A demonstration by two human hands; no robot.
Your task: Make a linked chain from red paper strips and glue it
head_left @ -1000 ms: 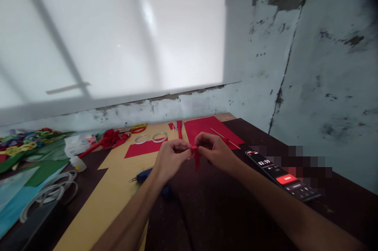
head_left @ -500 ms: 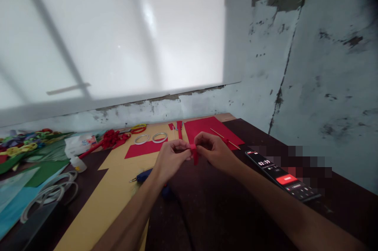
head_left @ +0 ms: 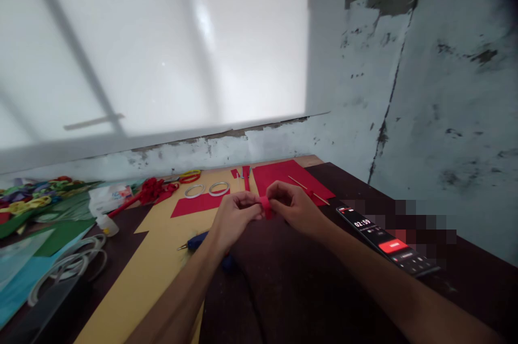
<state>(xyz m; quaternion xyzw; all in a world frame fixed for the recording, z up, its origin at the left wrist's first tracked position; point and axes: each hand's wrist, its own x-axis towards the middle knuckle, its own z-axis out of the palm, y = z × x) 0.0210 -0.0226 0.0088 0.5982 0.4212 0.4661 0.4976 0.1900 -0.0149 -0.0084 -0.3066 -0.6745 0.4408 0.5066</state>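
1. The table (head_left: 307, 290) is dark, with a yellow sheet (head_left: 162, 257) lying across it.
2. Red paper sheets (head_left: 283, 174) lie beyond the hands; a phone (head_left: 384, 241) lies to the right.
3. The left hand (head_left: 232, 220) and right hand (head_left: 295, 206) meet above the table.
4. Fingers of both hands pinch a small red paper strip (head_left: 266, 207) between them.

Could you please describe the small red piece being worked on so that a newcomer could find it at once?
Start at the dark table and follow both forearms to where the left hand and right hand meet. Pinched between their fingers is a small red roll. Unlike the flat red sheets lying behind it, it is rolled up and held off the surface.
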